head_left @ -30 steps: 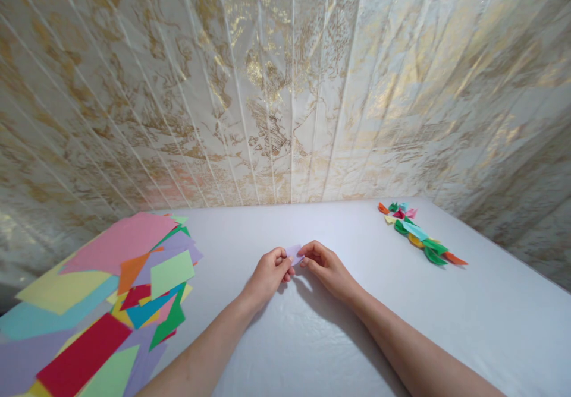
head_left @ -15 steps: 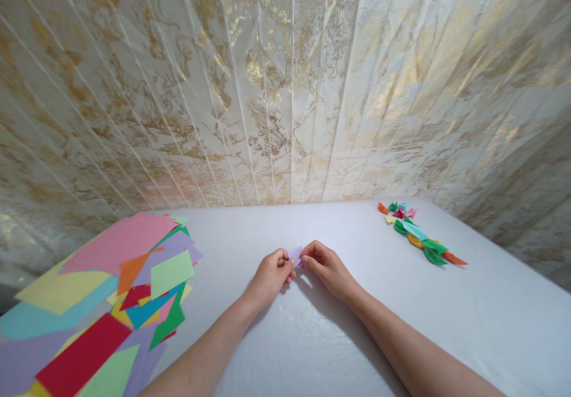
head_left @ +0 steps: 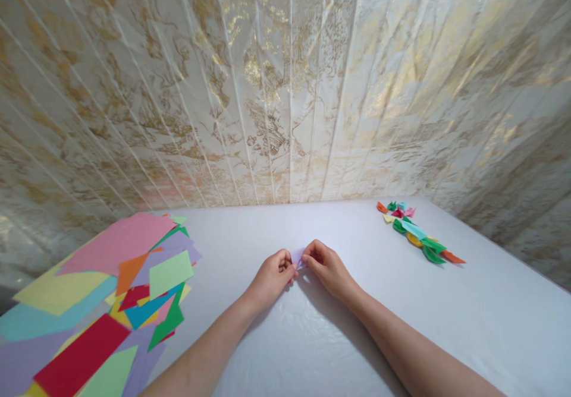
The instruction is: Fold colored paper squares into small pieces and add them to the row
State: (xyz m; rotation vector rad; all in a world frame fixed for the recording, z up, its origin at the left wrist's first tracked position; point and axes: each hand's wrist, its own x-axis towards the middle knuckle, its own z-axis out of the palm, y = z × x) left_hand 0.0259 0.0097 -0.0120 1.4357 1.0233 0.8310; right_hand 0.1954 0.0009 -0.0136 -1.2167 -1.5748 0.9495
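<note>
Left hand (head_left: 271, 277) and right hand (head_left: 329, 269) pinch lilac paper (head_left: 297, 256), seemingly unfinished; folded pieces (head_left: 414, 230) lie far right, flat sheets (head_left: 89, 304) at left

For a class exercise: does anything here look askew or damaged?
Mildly: the coloured paper sheets on the left lie askew, overlapping at mixed angles. I see no obvious spill or tear, though the left hand and right hand partly hide the lilac paper.

A craft corner, whether in a home or a studio unclear: coloured sheets (head_left: 113, 242) and small folded papers (head_left: 414, 230) lie on a white counter (head_left: 236, 230), before a creased, gold-patterned drape (head_left: 285, 88).
</note>
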